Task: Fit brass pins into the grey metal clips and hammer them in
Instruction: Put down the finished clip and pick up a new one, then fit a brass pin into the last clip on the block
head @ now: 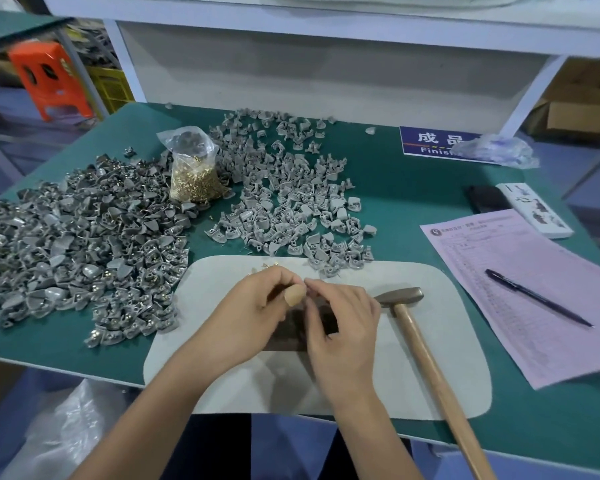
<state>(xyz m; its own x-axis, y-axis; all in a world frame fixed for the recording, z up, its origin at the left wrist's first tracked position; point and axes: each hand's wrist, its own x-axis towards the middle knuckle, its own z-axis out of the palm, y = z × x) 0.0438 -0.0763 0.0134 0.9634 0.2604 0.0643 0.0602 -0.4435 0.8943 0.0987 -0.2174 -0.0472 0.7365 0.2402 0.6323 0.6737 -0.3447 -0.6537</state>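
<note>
Hands [253, 306] [340, 317] meet over dark block [291, 332], grip contents unclear, hammer [416, 327] beside.

Head cam, looks fwd/down, close over table [430, 174].

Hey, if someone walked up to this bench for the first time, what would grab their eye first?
Two big heaps of grey metal clips sprawl over the green table, with a clear bag of brass pins standing between them. Nearer the front, the left hand and right hand meet over a dark block on a pale mat. A wooden-handled hammer lies just to the right of them.
</note>
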